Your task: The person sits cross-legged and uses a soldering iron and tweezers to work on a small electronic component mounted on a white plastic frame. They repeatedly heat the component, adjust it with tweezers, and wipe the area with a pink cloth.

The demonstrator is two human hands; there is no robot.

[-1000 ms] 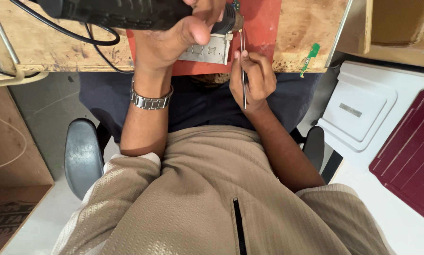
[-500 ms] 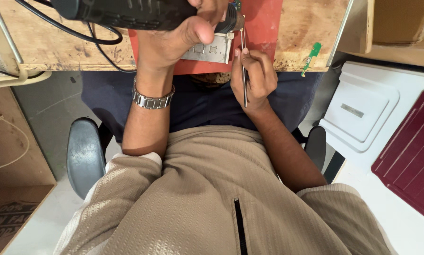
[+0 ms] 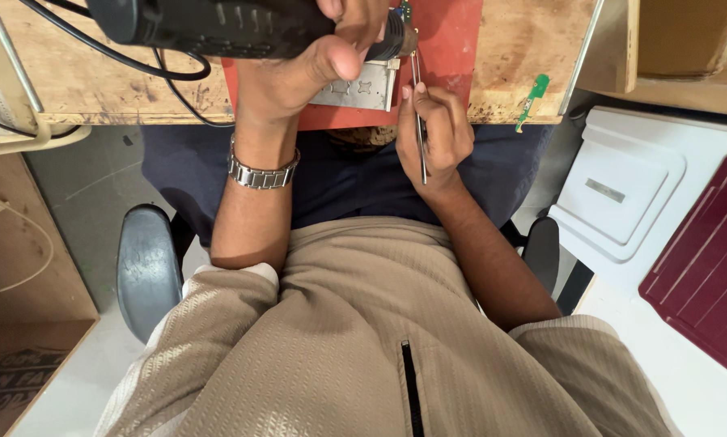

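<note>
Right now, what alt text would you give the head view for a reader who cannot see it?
Seen from above, a seated person's left hand grips a black corded hot-air tool over a small metal plate on a red mat, while the right hand holds thin tweezers beside it. A small green circuit board lies on the worn wooden bench.

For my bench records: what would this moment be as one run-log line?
left hand: grips black hot-air tool | right hand: holds tweezers | metal plate on red mat | wooden bench
</note>
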